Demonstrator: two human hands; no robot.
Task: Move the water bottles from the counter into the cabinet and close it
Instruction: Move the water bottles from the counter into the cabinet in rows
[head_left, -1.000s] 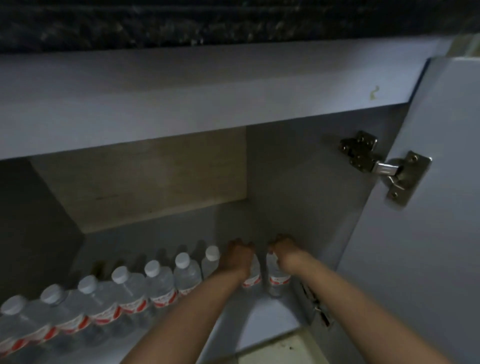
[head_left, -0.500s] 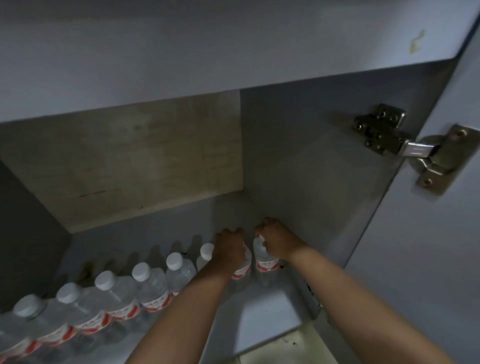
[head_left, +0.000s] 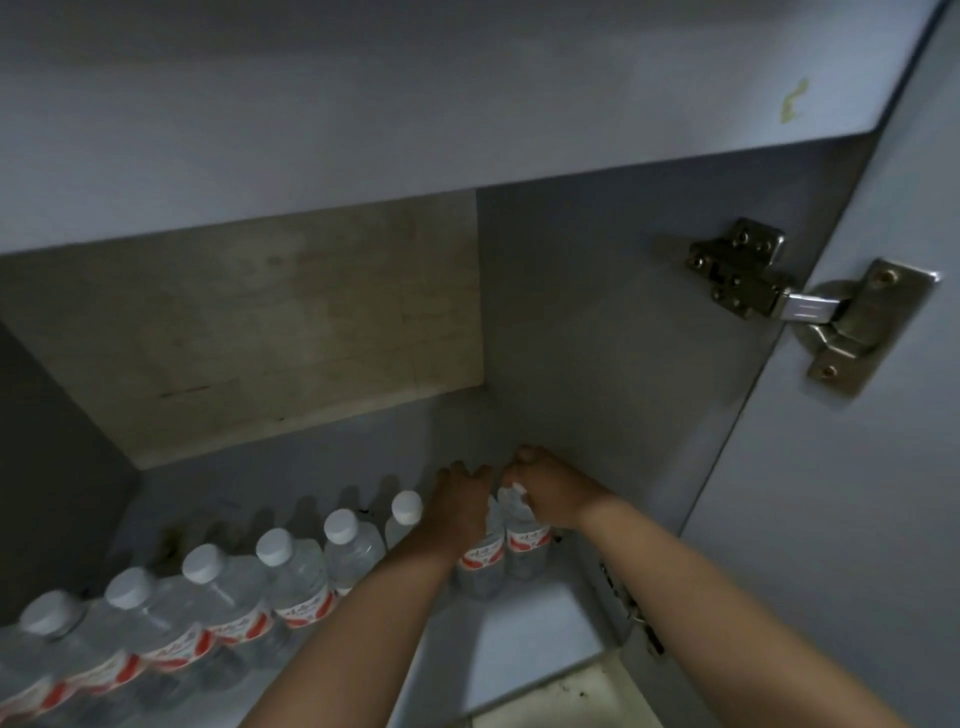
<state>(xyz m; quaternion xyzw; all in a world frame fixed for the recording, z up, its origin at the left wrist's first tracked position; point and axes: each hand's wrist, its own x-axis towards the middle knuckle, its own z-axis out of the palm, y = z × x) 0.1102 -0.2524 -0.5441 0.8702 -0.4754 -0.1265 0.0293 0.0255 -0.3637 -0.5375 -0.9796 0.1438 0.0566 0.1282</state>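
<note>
Left hand (head_left: 462, 501) and right hand (head_left: 550, 493) each grip a water bottle top, fingers curled; a careless release could topple the bottle row (head_left: 270, 577) at 8 o'clock.

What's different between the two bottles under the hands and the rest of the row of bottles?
The two clear plastic bottles with red labels stand at the row's right end by the cabinet wall, their tops covered by the left hand and right hand. The other clear plastic bottles stand untouched, white caps showing. All share the same red-and-white labels and stand upright.
</note>
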